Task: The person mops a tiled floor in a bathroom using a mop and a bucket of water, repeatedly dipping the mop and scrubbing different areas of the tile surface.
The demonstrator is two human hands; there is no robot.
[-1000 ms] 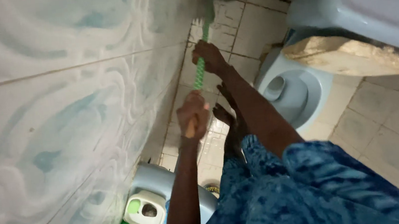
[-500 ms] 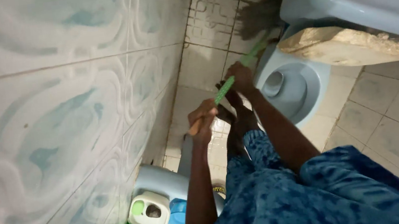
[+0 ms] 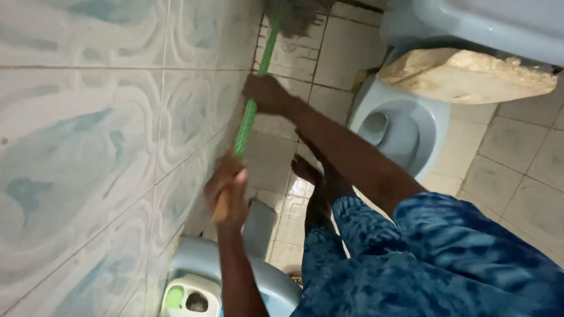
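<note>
Both hands grip one green-handled broom [image 3: 249, 116]: the left hand [image 3: 227, 191] has its fingers wrapped round the near end, the right hand [image 3: 266, 94] is clamped higher up the shaft. Its blurred bristle head, I think, presses the far floor tiles [image 3: 347, 48] by the patterned wall [image 3: 67, 133], left of the pale blue toilet bowl [image 3: 403, 130].

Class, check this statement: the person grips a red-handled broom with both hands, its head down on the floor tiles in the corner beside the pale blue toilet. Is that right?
Not quite. The head view shows the broom has a green handle, not red. The rest holds: the left hand and right hand both grip it, and its head rests on the floor tiles in the corner beside the pale blue toilet.
</note>
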